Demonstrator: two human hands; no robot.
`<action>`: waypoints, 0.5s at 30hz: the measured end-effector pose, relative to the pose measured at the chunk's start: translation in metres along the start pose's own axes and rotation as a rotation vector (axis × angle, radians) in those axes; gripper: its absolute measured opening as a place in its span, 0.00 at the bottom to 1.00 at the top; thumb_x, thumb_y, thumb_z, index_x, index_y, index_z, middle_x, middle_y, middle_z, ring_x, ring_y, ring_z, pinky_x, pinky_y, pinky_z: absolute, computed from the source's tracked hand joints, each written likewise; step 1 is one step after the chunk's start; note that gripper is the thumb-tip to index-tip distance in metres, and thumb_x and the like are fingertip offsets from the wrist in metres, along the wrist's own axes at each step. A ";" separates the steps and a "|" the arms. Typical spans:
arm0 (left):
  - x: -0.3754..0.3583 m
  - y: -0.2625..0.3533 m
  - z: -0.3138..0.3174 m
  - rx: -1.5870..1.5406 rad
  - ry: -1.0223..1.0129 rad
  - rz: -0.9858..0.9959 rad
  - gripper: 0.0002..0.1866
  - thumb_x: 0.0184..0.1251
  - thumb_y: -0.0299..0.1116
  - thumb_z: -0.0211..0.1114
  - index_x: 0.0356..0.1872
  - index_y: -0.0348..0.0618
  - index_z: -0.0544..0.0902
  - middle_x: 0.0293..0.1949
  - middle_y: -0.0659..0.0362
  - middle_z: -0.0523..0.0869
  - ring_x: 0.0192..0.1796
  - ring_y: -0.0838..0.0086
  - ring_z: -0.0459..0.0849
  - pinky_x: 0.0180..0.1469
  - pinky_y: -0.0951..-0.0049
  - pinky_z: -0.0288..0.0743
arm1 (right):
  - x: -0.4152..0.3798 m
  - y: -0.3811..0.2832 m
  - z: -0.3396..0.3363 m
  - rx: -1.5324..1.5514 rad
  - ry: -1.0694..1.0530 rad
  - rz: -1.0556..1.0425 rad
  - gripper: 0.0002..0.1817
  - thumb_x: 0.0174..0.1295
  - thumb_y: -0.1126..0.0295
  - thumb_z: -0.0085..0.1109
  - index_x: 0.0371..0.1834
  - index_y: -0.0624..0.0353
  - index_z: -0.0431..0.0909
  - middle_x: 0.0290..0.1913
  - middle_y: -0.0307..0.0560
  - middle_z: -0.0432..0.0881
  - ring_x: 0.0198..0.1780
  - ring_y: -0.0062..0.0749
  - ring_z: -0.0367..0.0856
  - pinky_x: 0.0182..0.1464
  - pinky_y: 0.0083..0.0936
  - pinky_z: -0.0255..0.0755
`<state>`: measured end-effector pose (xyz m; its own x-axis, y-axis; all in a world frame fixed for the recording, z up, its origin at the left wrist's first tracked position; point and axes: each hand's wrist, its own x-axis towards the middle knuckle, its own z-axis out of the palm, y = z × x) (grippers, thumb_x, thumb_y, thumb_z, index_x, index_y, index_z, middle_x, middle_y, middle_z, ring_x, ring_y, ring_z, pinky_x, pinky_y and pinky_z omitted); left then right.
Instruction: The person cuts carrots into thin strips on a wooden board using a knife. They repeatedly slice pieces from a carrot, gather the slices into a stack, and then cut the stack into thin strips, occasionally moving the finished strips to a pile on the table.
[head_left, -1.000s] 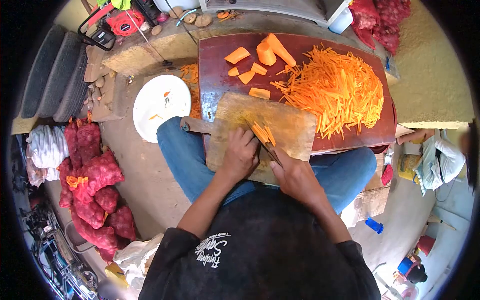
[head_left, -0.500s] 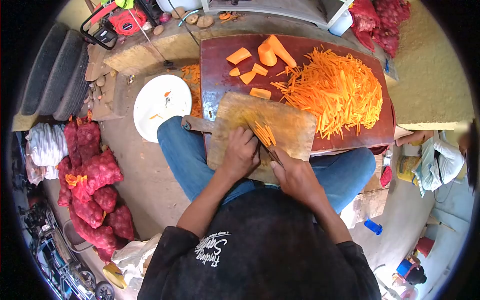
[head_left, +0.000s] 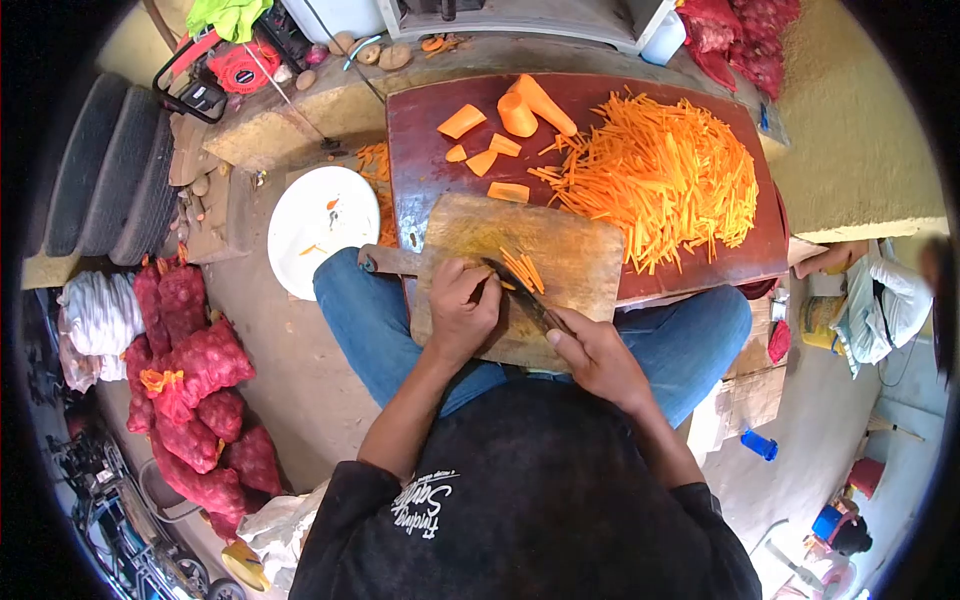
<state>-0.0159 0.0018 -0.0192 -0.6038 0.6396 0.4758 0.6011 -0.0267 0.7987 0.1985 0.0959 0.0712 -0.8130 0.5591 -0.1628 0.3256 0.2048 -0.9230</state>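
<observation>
My right hand (head_left: 603, 362) is wrapped round the handle of a knife (head_left: 528, 301), whose dark blade lies slanted over the wooden cutting board (head_left: 585, 247). Cut carrot sticks (head_left: 523, 270) rest beside the blade on its far side. My left hand (head_left: 463, 308) is on the board left of the blade, fingers curled together; what they hold, if anything, is hidden. Beyond the board, carrot pieces (head_left: 508, 192) and a peeled carrot (head_left: 545, 104) lie on the dark red table (head_left: 420, 130), next to a large heap of carrot sticks (head_left: 670, 180).
A white basin (head_left: 290, 225) with a few scraps stands on the floor to the left, near orange peelings (head_left: 375, 162). Red net sacks (head_left: 207, 362) and tyres (head_left: 95, 150) are farther left. My bent knees flank the board. A blue object (head_left: 759, 445) lies at the right.
My left hand has drawn back from the sticks and the knife, its fingers now nearer the board's left side. The blade shows more fully. The whole view has shifted slightly.
</observation>
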 end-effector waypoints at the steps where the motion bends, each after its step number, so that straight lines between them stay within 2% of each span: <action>1: 0.000 0.001 -0.001 0.006 -0.007 -0.001 0.04 0.61 0.20 0.77 0.34 0.37 0.90 0.33 0.52 0.83 0.39 0.53 0.83 0.42 0.56 0.73 | 0.003 0.011 -0.002 -0.003 0.004 0.001 0.15 0.89 0.66 0.58 0.65 0.64 0.85 0.28 0.35 0.74 0.29 0.19 0.72 0.33 0.26 0.70; 6: 0.002 0.001 -0.001 0.084 -0.040 0.042 0.03 0.62 0.21 0.78 0.34 0.38 0.91 0.32 0.53 0.82 0.39 0.54 0.83 0.44 0.54 0.72 | 0.028 0.029 -0.054 -0.010 0.116 0.146 0.15 0.91 0.63 0.55 0.55 0.62 0.87 0.26 0.30 0.74 0.26 0.13 0.71 0.28 0.22 0.66; 8: 0.004 0.004 -0.001 0.106 -0.061 0.067 0.03 0.62 0.22 0.78 0.33 0.39 0.91 0.33 0.53 0.82 0.39 0.54 0.83 0.44 0.54 0.72 | 0.042 0.044 -0.078 -0.044 0.236 0.157 0.14 0.90 0.63 0.57 0.55 0.64 0.87 0.27 0.31 0.75 0.27 0.13 0.71 0.29 0.22 0.66; 9: 0.005 0.005 -0.001 0.118 -0.071 0.079 0.03 0.62 0.23 0.78 0.33 0.39 0.91 0.33 0.53 0.82 0.38 0.54 0.82 0.44 0.54 0.71 | 0.050 0.060 -0.091 -0.137 0.316 0.073 0.14 0.89 0.64 0.58 0.56 0.64 0.87 0.27 0.31 0.75 0.27 0.14 0.71 0.29 0.22 0.66; 11: 0.005 0.006 -0.002 0.129 -0.094 0.075 0.03 0.62 0.24 0.78 0.33 0.40 0.91 0.32 0.53 0.82 0.38 0.54 0.82 0.44 0.54 0.71 | 0.058 0.059 -0.113 -0.247 0.381 0.002 0.17 0.87 0.64 0.63 0.65 0.68 0.87 0.29 0.35 0.79 0.30 0.18 0.73 0.33 0.24 0.71; 14: 0.004 0.006 0.000 0.093 -0.130 0.044 0.03 0.63 0.25 0.80 0.34 0.41 0.92 0.32 0.54 0.83 0.38 0.55 0.83 0.44 0.54 0.71 | 0.048 0.025 -0.117 -0.315 0.463 -0.006 0.20 0.84 0.66 0.67 0.67 0.72 0.86 0.47 0.65 0.96 0.47 0.36 0.96 0.52 0.36 0.86; 15: 0.007 0.010 0.002 0.068 -0.147 0.029 0.03 0.63 0.26 0.80 0.34 0.41 0.93 0.33 0.54 0.83 0.39 0.55 0.83 0.45 0.55 0.72 | 0.044 0.024 -0.114 -0.329 0.459 -0.055 0.19 0.82 0.68 0.68 0.67 0.71 0.87 0.49 0.64 0.96 0.50 0.38 0.97 0.55 0.36 0.87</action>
<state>-0.0130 0.0076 -0.0081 -0.5054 0.7448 0.4357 0.6546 0.0019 0.7560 0.2254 0.2165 0.0816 -0.5634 0.8176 0.1188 0.4816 0.4418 -0.7569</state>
